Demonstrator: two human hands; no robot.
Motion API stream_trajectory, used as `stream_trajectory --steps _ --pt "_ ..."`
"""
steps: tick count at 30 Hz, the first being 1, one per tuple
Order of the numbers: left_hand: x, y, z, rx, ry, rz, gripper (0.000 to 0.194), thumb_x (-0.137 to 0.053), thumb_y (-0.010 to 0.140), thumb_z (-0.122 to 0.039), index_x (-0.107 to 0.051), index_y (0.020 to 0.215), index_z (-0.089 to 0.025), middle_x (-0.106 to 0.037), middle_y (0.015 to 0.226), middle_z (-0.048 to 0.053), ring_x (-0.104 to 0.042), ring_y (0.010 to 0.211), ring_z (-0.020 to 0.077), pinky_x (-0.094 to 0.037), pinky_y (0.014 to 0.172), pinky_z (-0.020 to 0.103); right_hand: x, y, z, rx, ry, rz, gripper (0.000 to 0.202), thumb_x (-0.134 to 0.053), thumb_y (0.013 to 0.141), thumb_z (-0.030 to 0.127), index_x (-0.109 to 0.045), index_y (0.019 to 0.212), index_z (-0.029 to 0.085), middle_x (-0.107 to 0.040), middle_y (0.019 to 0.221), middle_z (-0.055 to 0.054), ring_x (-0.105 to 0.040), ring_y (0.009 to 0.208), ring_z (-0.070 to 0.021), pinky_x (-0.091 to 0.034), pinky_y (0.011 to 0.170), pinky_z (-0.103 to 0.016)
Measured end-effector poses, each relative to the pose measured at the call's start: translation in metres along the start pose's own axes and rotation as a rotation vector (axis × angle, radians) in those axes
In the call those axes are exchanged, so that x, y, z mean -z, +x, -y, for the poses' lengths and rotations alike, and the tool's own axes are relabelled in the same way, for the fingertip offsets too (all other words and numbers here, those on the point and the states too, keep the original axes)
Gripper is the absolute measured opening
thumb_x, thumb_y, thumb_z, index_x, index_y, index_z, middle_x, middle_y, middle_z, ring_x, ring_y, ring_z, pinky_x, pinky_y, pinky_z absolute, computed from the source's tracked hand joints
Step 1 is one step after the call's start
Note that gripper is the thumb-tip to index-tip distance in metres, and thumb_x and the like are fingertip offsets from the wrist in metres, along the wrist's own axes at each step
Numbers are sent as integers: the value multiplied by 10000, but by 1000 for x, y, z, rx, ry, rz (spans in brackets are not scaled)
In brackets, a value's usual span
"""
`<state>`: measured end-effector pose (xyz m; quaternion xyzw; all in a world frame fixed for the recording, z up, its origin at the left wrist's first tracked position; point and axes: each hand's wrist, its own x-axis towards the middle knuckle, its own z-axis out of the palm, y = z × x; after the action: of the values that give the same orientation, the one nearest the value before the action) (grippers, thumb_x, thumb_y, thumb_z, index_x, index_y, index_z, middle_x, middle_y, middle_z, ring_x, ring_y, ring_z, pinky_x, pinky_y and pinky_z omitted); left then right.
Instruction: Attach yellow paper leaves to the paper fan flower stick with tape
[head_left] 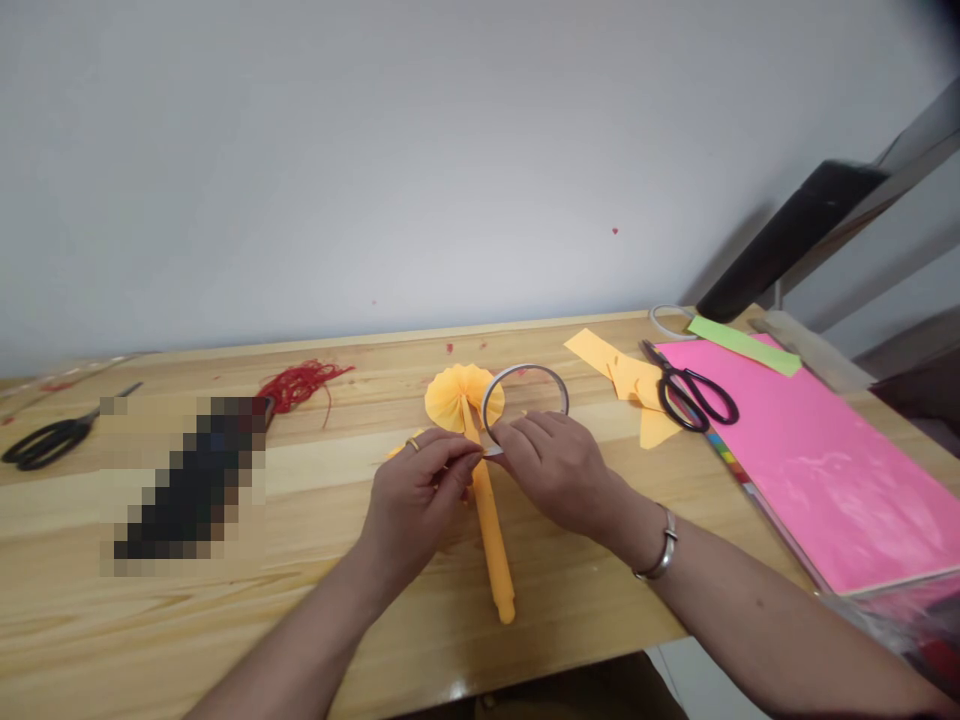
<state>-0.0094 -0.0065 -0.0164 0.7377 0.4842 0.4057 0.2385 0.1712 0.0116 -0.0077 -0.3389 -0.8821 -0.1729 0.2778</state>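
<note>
My right hand (559, 470) is closed around the lower edge of a nearly used-up roll of tape (564, 385), which stands up as a thin ring. A short pale piece of tape runs from the roll to my left hand (420, 490), whose thumb and forefinger pinch its end. Below both hands lies a rolled orange paper tube (493, 550), pointing toward the table's front edge. Behind my hands rests a pleated orange paper fan (450, 395), its folds gathered at the centre. My fingers hide the part of the tube near the fan.
Black-handled scissors (694, 395) lie on orange paper scraps (611, 365) and pink paper sheets (832, 460) at the right, with a green strip (742, 345) behind. Left are a blurred-out dark object (195, 480), red string (300, 385) and other scissors (56, 440). A wall (375, 180) stands behind.
</note>
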Motion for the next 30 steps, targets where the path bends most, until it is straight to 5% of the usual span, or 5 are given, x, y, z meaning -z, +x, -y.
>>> stream_trajectory --steps 13,30 --pt "4 2 -5 -15 37 1 122 -554 826 -219 -673 804 -197 -652 696 8 -614 589 117 -501 566 235 4 3 1 55 -8 -17 165 -397 922 127 -544 847 120 -539 608 -21 -498 622 -150 -344 572 -281" --pt "10 5 -5 -305 304 22 142 -520 833 -184 -659 829 -214 -704 812 25 -664 718 140 -535 661 239 6 5 3 85 -4 -4 144 -415 922 148 -528 833 138 -544 623 -15 -487 606 -142 -325 556 -289"
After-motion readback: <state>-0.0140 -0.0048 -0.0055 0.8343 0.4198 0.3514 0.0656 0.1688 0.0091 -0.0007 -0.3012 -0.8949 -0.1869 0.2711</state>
